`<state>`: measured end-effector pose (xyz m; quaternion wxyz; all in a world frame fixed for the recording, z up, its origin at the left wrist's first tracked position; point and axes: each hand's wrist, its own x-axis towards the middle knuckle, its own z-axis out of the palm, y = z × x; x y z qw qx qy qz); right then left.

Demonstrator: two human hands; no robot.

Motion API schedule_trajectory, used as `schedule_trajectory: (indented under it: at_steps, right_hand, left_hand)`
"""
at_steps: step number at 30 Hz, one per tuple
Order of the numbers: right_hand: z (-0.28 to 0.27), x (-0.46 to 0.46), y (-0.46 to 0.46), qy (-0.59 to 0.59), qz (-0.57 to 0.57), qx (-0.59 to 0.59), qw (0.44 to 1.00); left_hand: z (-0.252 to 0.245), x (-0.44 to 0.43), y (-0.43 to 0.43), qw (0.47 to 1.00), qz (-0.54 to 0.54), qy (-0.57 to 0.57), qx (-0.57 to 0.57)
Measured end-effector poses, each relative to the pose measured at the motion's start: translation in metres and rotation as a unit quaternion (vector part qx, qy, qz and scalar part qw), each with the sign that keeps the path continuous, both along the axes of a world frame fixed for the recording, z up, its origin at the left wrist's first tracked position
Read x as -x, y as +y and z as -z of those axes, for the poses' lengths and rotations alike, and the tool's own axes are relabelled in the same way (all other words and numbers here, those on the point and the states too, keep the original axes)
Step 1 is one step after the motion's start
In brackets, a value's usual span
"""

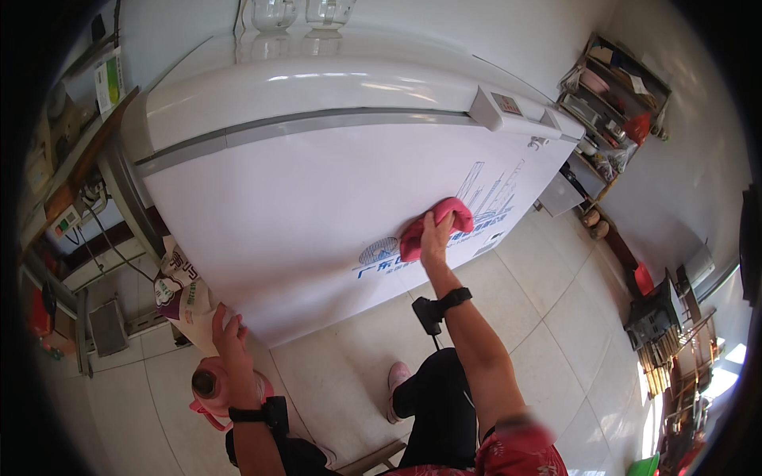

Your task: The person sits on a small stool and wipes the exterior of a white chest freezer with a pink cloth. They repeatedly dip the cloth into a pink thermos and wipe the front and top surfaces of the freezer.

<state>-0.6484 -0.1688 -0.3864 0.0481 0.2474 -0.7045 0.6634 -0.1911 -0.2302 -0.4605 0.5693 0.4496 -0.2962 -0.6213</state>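
Observation:
My right hand (pixel 436 238) presses a folded red-pink cloth (pixel 455 208) against the front panel of a white chest freezer (pixel 286 208), over its blue printed lettering and skyline drawing. Low at the left, my left hand (pixel 231 333) is raised with its fingers somewhat apart, near the freezer's lower left corner and in front of a printed sack (pixel 193 303). I cannot tell whether it touches the sack. A pink thermos-like jug (pixel 214 387) stands on the floor beside my left forearm. Each wrist wears a black strap with a small device.
Glass jugs (pixel 327 13) stand on the freezer lid. A wooden-edged table (pixel 89 157) with cables and a power socket (pixel 67 220) is at the left. Loaded shelves (pixel 619 89) stand at the back right, with metal items and stacked wood along the right wall. A stool rung (pixel 375 458) shows below.

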Motion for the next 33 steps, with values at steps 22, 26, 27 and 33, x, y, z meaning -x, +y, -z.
schedule_trajectory:
  at_steps: [22,26,27,33]
  right_hand:
    - [0.071,-0.061,0.002,0.010,-0.038,-0.038,0.998]
    - [0.054,-0.020,0.013,-0.094,-0.098,0.016,0.991]
    - [0.044,-0.022,0.016,-0.120,-0.089,0.021,0.989]
    - [-0.038,-0.088,0.016,0.288,-0.094,-0.012,0.953]
  left_hand:
    - [-0.013,0.021,0.005,0.999,-0.023,-0.035,0.030]
    - [-0.010,0.018,0.003,0.999,-0.018,-0.033,0.031]
    - [-0.009,0.017,0.003,0.999,-0.017,-0.033,0.032]
    - [-0.003,0.022,0.002,0.998,-0.035,-0.036,0.046]
